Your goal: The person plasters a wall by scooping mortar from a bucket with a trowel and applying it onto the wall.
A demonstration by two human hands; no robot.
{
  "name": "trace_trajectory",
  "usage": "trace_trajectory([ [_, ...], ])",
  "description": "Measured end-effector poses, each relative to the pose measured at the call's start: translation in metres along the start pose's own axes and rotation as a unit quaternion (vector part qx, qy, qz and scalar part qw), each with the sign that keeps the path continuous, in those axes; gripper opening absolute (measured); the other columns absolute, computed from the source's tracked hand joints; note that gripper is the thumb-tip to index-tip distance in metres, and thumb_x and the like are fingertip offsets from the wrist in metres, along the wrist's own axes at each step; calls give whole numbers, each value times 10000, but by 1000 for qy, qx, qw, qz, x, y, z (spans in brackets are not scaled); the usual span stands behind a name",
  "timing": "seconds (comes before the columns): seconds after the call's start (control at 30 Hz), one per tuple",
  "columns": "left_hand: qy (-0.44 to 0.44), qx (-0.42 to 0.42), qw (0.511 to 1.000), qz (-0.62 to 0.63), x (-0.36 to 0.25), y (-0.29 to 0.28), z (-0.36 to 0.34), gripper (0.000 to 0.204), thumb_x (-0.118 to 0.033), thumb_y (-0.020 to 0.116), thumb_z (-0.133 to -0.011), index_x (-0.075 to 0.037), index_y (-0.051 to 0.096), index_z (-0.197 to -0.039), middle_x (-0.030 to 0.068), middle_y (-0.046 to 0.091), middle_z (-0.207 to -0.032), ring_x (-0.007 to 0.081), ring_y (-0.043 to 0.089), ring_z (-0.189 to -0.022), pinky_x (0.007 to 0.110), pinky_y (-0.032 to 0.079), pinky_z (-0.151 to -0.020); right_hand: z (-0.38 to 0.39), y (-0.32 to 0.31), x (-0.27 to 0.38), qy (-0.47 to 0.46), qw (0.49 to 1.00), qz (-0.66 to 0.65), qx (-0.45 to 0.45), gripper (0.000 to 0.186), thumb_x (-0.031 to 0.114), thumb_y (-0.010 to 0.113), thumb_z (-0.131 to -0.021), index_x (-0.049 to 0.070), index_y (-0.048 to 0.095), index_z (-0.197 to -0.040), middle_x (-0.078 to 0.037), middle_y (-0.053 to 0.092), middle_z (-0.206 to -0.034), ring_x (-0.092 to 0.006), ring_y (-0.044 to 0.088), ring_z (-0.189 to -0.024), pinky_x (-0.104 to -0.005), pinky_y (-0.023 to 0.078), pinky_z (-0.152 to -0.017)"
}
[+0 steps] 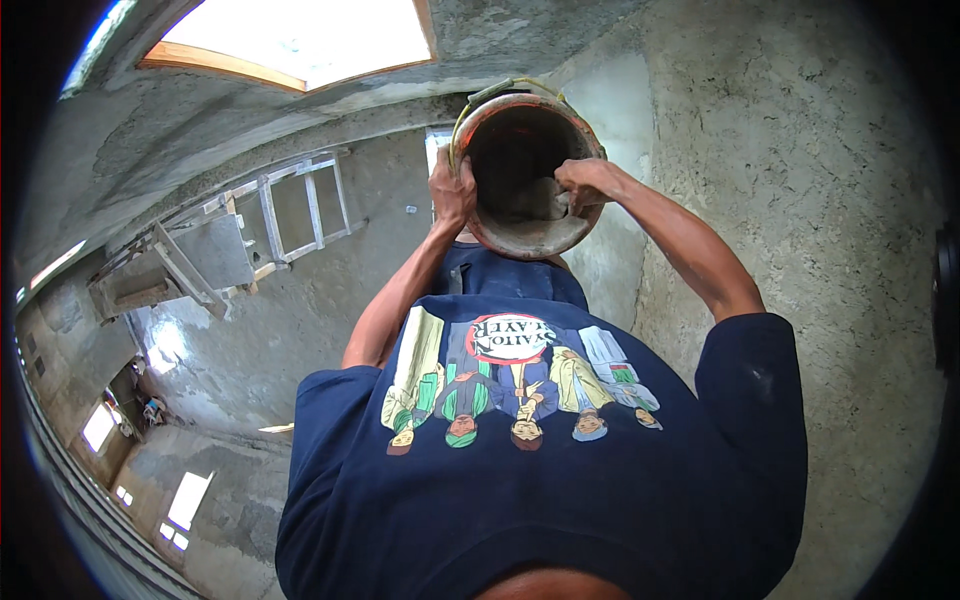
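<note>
A round bucket (533,240), its rim crusted with grey cement, is tilted with its mouth facing me in front of my body. My left hand (454,190) is closed on the left side of its rim. My right hand (585,182) reaches over the right rim into the mouth, its fingers curled. Just below those fingers a pale grey thing (543,200) lies against the inner wall; its kind is hard to make out. A thin yellowish handle (488,94) arches over the bucket's far side. Deeper down, the inside is dark.
A rough plastered wall (790,200) rises close on my right. To the left are a wooden ladder-like frame (290,215) and a board stand (165,270) on the grey floor (330,290). A bright wood-framed window opening (300,40) lies beyond, at the upper left.
</note>
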State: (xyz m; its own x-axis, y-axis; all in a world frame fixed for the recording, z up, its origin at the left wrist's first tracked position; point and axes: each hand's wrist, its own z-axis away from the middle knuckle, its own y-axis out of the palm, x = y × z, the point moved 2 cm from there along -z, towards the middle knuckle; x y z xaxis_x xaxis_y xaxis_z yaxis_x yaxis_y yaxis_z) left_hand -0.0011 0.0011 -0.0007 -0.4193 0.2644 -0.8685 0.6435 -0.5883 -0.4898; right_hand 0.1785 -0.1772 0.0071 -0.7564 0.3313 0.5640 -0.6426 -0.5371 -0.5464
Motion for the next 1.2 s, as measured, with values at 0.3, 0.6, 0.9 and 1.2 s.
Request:
trace_trajectory([
  [0.3,-5,-11,1000,17,-3,-2,1,218,-126,532,-854,-36,507,-1051,249,601,-849,442,585,-797,471,453,-671,-1,57,44,172,858,-484,-6,246,258,667,-747,13,643,-745,-70,616,-662,-165,582,-568,-323,464,-502],
  [0.6,-20,15,1000,-17,8,1,-6,209,-157,565,-849,-58,515,-1026,226,608,-832,420,598,-789,457,460,-668,-9,72,52,53,365,-923,-109,304,196,560,-848,-14,493,-1057,-62,485,-769,-94,477,-571,-207,418,-459],
  [0.9,14,20,999,-30,5,-1,-6,227,-114,526,-850,-28,478,-1054,265,590,-884,462,571,-809,499,447,-680,53,40,82,260,650,-691,-180,264,267,569,-851,4,561,-873,-74,560,-675,-139,551,-493,-272,454,-421],
  [1.2,38,22,999,-30,10,0,-10,220,-110,524,-846,-9,473,-1035,269,582,-878,468,557,-811,494,440,-693,-23,65,70,290,759,-579,-73,310,294,565,-843,-5,607,-774,-102,577,-611,-198,572,-463,-329,464,-386],
])
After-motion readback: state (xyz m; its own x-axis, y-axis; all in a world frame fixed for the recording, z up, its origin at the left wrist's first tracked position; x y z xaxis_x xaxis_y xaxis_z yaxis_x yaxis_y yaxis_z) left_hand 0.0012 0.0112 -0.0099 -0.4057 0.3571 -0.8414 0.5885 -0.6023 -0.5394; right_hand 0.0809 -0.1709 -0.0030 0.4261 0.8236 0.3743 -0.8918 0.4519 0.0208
